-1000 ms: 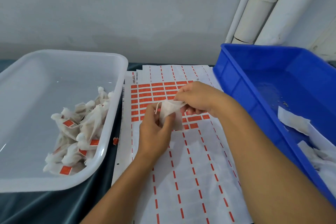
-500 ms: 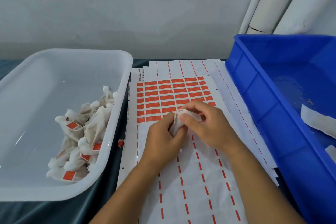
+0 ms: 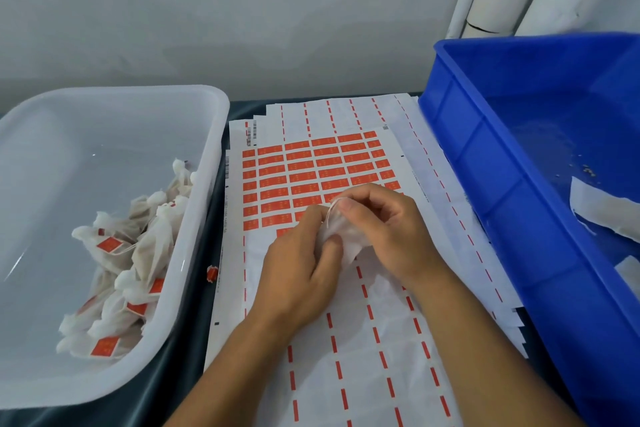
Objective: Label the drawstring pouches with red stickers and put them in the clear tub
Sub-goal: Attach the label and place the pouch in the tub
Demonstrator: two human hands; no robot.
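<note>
White pouch (image 3: 341,241) pinched between both hands over the sheet (image 3: 363,340), well into the batch.
Left hand (image 3: 299,274) and right hand (image 3: 384,229) both curl round that soft, crumpled cloth bag, its thin string at the right fingertips. Labelled pouches (image 3: 128,270), limp with glossy red stickers (image 3: 311,170) on them, already heap in the smooth clear tub (image 3: 211,163); a few plain ones wait in the rigid blue bin (image 3: 485,149). About half the sheet looks peeled.
</note>
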